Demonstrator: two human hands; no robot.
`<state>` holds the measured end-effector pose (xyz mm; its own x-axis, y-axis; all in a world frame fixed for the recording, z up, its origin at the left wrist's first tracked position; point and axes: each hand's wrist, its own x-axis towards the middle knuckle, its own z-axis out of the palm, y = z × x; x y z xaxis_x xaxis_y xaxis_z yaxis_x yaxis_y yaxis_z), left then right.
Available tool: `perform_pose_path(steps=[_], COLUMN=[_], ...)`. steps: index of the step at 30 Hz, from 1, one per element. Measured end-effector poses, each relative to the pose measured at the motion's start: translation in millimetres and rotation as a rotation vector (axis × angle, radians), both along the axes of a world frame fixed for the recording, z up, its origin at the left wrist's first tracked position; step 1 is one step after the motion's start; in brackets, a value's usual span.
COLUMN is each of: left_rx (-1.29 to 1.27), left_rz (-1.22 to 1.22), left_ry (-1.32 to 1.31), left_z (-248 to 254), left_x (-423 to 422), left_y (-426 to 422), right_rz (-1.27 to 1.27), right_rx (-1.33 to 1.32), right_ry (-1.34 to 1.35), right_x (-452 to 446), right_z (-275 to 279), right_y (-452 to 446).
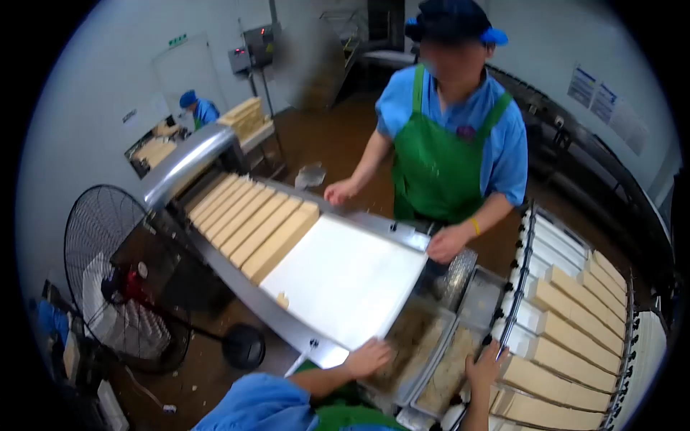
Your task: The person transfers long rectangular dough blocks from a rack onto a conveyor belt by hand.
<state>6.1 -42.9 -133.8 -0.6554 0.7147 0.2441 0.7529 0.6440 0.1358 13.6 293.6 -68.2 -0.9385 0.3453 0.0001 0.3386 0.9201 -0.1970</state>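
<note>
My left hand [369, 358] lies at the near corner of a white conveyor belt [345, 276], fingers loosely stretched and nothing visible in them. Pale yellow blocks [248, 223], long and bar-shaped, sit side by side on the belt's far half. To the right, my right hand [483, 368] rests near the metal rail [514, 316] of a white slotted conveyor, its fingers apart and holding nothing that I can see. Several more pale blocks [575, 345] lie in that conveyor's slots, close to my right hand.
Across the belt stands a co-worker [449, 144] in a green apron, one hand near its far corner. Trays [424, 352] with pale residue sit between the conveyors. A black floor fan [122, 280] stands left. Another person [200, 109] is at the back near stacked blocks [243, 118].
</note>
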Motion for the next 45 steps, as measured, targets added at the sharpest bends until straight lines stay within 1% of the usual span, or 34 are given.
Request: perform_pose_path(steps=[1, 2, 3, 5, 6, 7, 8, 10, 11, 13, 17, 19, 23, 26, 27, 28, 30, 31, 32, 33, 34, 35, 37, 38, 39, 40, 41, 43, 44, 45], left_rx=[-0.02, -0.012, -0.002, -0.046, -0.019, 0.02, -0.118, 0.048, -0.053, 0.071, 0.057, 0.073, 0.055, 0.09, 0.047, 0.119, 0.245, 0.372, 0.435, 0.506, 0.562, 0.622, 0.641, 0.687, 0.727, 0.77, 0.687, 0.593, 0.55, 0.503], left_rz=[-0.011, -0.026, -0.044, -0.099, -0.089, -0.114, -0.116, -0.105, -0.103, -0.04, -0.022, -0.021, -0.029, -0.058, -0.082, -0.106, -0.191, -0.23, -0.254, -0.235, -0.18, -0.129, 0.123, 0.355, 0.587, 0.741, 0.948, 1.176, 1.286, 1.392], left_ry=[0.01, 0.031, 0.044, 0.012, 0.05, 0.08, -0.157, -0.06, -0.123, 0.032, -0.005, -0.008, -0.004, -0.109, -0.11, -0.05, 0.002, -0.009, -0.001, -0.006, -0.031, -0.059, 0.106, 0.115, 0.12, 0.107, 0.195, 0.144, 0.056, -0.037], left_z=[6.8, 2.4, -2.1, -20.9, -9.7, -17.3, -20.0, -10.2, -4.8, 3.6, 1.2, 4.5, -0.5, -10.8, -15.2, -14.6, -11.0, -4.9, 0.2, 15.8, 23.9, 28.5, 27.6, 29.3, 32.3, 35.5, 17.4, 7.6, 1.5, -3.9], left_x=[-0.8, -3.8, -2.2, -5.9, -5.5, -7.8, -9.2, -7.5, -7.2, -4.7, -2.7, -2.8, -2.6, -2.6, -2.3, -2.1, -2.9, -1.9, -1.4, 2.4, 3.4, 3.6, -2.4, -8.7, -18.3, -32.8, -46.4, -70.1, -80.0, -87.2], left_y=[0.5, -1.3, -2.0, 0.4, 1.9, 1.6, 5.1, 3.8, 3.8, 5.1, 4.9, 4.7, 2.0, 0.0, 1.4, 1.9, -2.4, -4.9, -10.7, -20.5, -32.4, -47.6, -92.5, -116.5, -143.3, -175.0, -205.9, -273.9, -304.7, -331.0], right_rz=[0.013, 0.017, 0.017, -0.002, -0.026, -0.012, -0.007, 0.029, -0.031, 0.011, -0.042, -0.095, -0.042, -0.046, -0.025, -0.047, -0.071, -0.061, -0.073, -0.038, -0.091, -0.07, -0.002, 0.007, -0.049, -0.107, -0.103, 0.009, 0.095, 0.149], right_rx=[0.02, 0.031, 0.025, -0.04, -0.066, -0.075, -0.081, -0.011, -0.04, 0.047, 0.065, 0.012, 0.067, 0.059, 0.045, 0.019, 0.049, 0.044, -0.006, 0.001, -0.074, -0.075, -0.089, -0.089, -0.05, -0.011, -0.01, -0.026, 0.042, -0.053], right_ry=[0.017, 0.081, 0.087, 0.064, -0.005, -0.005, -0.029, 0.029, 0.019, 0.111, 0.041, -0.015, 0.076, 0.067, 0.094, 0.049, 0.038, 0.029, 0.002, 0.045, -0.005, 0.002, 0.088, 0.092, 0.149, 0.204, 0.203, 0.439, 0.52, 0.582], right_x=[8.1, -5.5, -15.2, -4.0, -4.8, -8.5, -5.8, -3.9, -4.4, -4.7, -3.9, -5.6, -4.8, -3.3, -3.8, -4.1, -3.5, -4.1, -5.5, -5.3, -7.9, -8.5, -8.2, -9.1, -10.3, -14.0, -16.8, -19.6, -23.6, -29.5], right_z=[-4.8, -9.2, -13.4, -19.4, 0.1, 3.5, -3.9, -23.0, -12.0, -25.1, 1.2, 9.9, -7.1, -11.1, -15.0, -12.0, -7.0, -7.1, 1.0, -1.9, 6.1, 2.5, -8.3, -13.6, -19.3, -21.8, -18.0, 7.4, 2.8, 20.6], right_y=[5.2, 5.0, 4.9, 14.5, 7.5, 8.1, 11.9, 20.7, 11.7, 16.5, -0.4, -6.8, 1.8, 5.5, 9.0, 9.4, 4.3, 5.5, 2.1, 4.5, 0.1, 0.8, 14.6, 15.4, 14.3, 9.2, -5.3, -60.0, -78.2, -115.2])
